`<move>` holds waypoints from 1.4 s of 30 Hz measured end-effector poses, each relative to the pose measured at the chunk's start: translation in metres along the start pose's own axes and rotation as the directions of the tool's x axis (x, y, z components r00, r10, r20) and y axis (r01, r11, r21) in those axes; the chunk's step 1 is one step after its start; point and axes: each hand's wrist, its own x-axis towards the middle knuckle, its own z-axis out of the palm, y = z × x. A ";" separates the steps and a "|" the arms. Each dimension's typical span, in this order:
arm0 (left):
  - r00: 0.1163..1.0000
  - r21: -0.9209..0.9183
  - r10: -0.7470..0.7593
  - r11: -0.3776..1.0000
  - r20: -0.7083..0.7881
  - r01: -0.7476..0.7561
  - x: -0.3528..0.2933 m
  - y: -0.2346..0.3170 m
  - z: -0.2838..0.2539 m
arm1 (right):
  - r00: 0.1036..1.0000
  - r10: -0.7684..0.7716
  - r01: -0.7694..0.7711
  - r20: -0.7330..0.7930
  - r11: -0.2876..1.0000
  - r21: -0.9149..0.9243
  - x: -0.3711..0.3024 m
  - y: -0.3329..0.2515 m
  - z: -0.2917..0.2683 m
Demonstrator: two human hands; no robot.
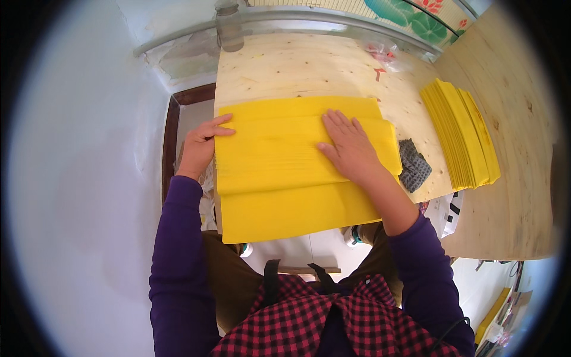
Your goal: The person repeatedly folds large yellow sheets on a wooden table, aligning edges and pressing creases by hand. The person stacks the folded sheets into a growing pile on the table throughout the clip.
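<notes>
A layered stack of yellow sheets (pixel 279 146), paper or thin cloth, lies on the wooden board in front of me. Its lowest sheet sticks out toward me past the narrower folded layers on top. My right hand (pixel 350 146) rests flat on the upper layers, right of the middle, fingers stretched out. At the stack's left edge, my left hand (pixel 201 147) pinches the sheets near the upper left corner, with two fingertips showing on top. The rest of its fingers are partly hidden. Close to the right edge is a crumpled grey cloth (pixel 414 165).
A second yellow stack (pixel 461 134) leans by the upright wooden panel (pixel 511 143) on the right. Along the far side of the board (pixel 279 65) are a clear container (pixel 229 27) and a plastic bag (pixel 383 55). The wall (pixel 89 149) rises close on my left.
</notes>
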 end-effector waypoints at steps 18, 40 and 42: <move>0.943 0.365 0.330 0.885 -0.050 -0.290 0.003 0.093 0.036 | 0.996 0.080 -0.081 -0.035 0.997 -0.007 -0.018 0.014 0.003; 0.972 0.907 -0.191 0.370 -0.139 0.203 -0.019 0.070 0.146 | 0.987 0.162 -0.162 -0.009 0.987 -0.011 -0.011 0.031 0.010; 0.973 0.904 -0.182 0.375 -0.144 0.204 -0.020 0.070 0.148 | 0.979 0.201 -0.201 0.021 0.980 0.000 0.002 0.022 0.000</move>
